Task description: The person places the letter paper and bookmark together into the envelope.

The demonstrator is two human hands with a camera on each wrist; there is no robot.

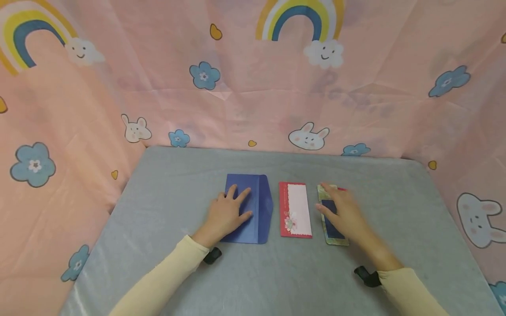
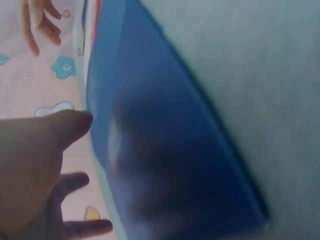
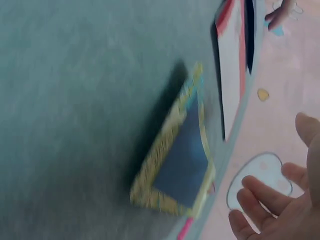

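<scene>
A blue envelope (image 1: 241,235) with its pointed flap opened out to the right lies on the grey table. My left hand (image 1: 226,213) is over it with fingers spread; in the left wrist view the thumb and fingers show above the blue paper (image 2: 165,150). To the right lies a red and white card (image 1: 298,208) with a flower print. Farther right is a yellow-green patterned packet (image 1: 336,241) with a dark blue panel, flat on the table. My right hand (image 1: 348,215) is over this packet, slightly blurred, fingers extended and holding nothing in the right wrist view.
The grey cloth-covered table (image 1: 178,175) meets a pink curtain (image 1: 245,109) printed with rainbows, rabbits and flowers at the back and sides. Something pink-red (image 3: 185,229) sticks out by the packet's far end.
</scene>
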